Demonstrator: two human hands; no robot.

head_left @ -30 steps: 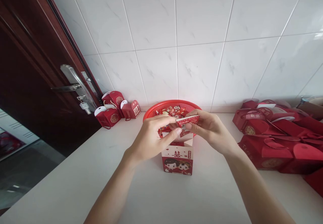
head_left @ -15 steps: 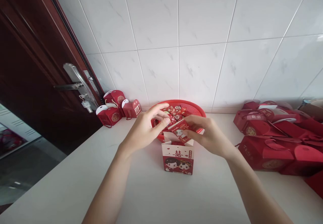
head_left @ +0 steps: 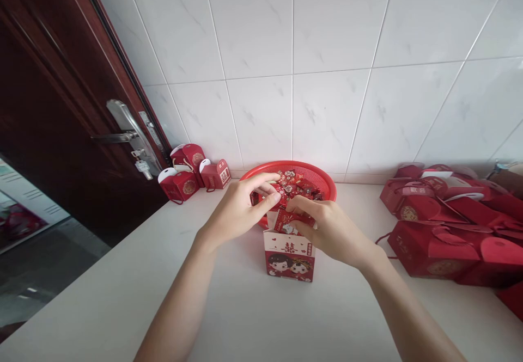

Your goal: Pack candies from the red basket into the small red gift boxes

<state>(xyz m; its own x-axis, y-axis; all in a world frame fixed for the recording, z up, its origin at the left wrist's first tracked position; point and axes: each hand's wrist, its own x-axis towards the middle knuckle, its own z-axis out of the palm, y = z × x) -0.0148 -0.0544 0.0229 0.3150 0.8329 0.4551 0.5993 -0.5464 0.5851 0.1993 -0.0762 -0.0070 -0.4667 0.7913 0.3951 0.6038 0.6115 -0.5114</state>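
A small red-and-white gift box [head_left: 289, 261] with two cartoon faces stands upright on the table, its top unfolded. My right hand [head_left: 318, 223] pinches a red printed packet [head_left: 288, 225] with a white cartoon figure, whose lower part is inside the box's top. Left of it, my left hand [head_left: 249, 198] hovers at the front rim of the basket with thumb and fingers curled together; what they hold, if anything, is hidden. Behind both hands, a red plastic basket [head_left: 322, 174] contains several red wrapped sweets [head_left: 288, 179].
On the white table [head_left: 245, 313], several red gift boxes [head_left: 433, 247] are heaped at the right. Three small red boxes [head_left: 180, 185] stand at the back left, beside a dark door with a metal handle [head_left: 126, 133]. A tiled wall [head_left: 261, 111] runs behind the table.
My right hand has moved down and slightly left, lowering the red packet into the box's top. My left hand stays nearly in place.
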